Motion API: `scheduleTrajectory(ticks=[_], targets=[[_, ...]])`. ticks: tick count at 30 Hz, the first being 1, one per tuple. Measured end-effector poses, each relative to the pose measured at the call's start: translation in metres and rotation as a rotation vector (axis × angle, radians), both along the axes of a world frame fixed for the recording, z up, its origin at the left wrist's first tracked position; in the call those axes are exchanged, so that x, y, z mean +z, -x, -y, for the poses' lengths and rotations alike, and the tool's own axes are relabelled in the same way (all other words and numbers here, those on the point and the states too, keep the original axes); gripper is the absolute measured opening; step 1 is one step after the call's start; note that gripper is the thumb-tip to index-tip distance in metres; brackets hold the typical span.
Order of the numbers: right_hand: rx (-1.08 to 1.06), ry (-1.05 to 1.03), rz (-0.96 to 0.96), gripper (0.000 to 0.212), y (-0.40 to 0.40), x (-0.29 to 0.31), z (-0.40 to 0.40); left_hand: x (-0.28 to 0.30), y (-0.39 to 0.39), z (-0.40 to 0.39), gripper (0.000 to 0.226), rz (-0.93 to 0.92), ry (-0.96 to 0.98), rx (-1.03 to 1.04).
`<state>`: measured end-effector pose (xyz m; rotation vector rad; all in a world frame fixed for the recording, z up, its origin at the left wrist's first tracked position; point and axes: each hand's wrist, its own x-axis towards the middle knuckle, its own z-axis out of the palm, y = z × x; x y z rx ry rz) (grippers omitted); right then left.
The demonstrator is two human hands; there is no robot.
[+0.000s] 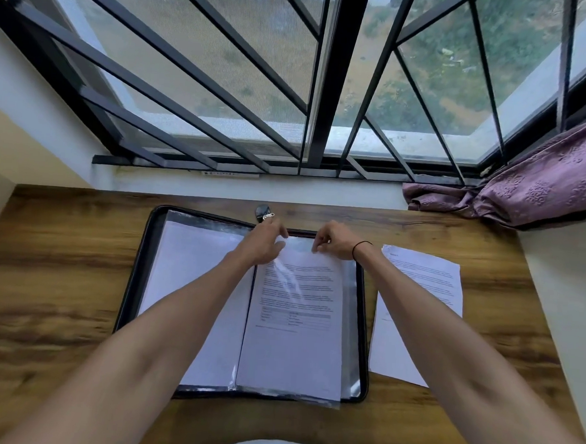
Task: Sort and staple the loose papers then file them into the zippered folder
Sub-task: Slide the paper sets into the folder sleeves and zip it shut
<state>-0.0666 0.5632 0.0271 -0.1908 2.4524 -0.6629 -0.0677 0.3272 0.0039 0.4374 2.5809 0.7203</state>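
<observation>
A black zippered folder (133, 280) lies open on the wooden desk, with clear plastic sleeves inside. A printed paper set (295, 325) sits in the right-hand sleeve (352, 328), its top edge sticking out. My left hand (266, 242) pinches the sleeve's top opening at the left. My right hand (335, 243), with a black band on the wrist, pinches the paper's top edge. The left side of the folder holds a sleeve with blank-looking sheets (192, 267). More printed papers (420, 312) lie loose on the desk to the right of the folder.
A small black stapler (264, 212) rests just behind the folder's far edge. A barred window fills the wall behind the desk (58, 276). A purple curtain (526, 191) bunches at the right corner. A white wall borders the desk on the right.
</observation>
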Motion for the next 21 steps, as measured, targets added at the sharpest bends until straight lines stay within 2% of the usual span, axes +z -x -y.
scheduleTrajectory(ticks=[5, 9, 13, 15, 17, 21], targets=[[-0.108, 0.064, 0.004, 0.008, -0.005, -0.007, -0.003, 0.003, -0.006, 0.002, 0.044, -0.001, -0.028, 0.056], [-0.428, 0.193, -0.024, 0.047, -0.024, -0.016, -0.013, 0.004, -0.016, 0.006, 0.039, 0.012, -0.068, 0.045], [-0.635, 0.228, -0.098, 0.064, -0.051, -0.013, -0.015, 0.005, -0.030, 0.006, 0.034, 0.047, -0.069, 0.034], [-0.726, 0.315, 0.026, 0.063, -0.066, -0.007, -0.016, 0.006, -0.038, 0.007, 0.032, 0.063, -0.060, 0.039], [-0.736, 0.430, 0.281, 0.055, -0.080, -0.002, -0.019, 0.006, -0.045, 0.009, 0.029, 0.081, -0.068, 0.063], [-0.540, 0.438, 0.763, 0.057, -0.100, 0.009, -0.020, 0.014, -0.059, 0.015, 0.035, 0.100, -0.102, 0.122]])
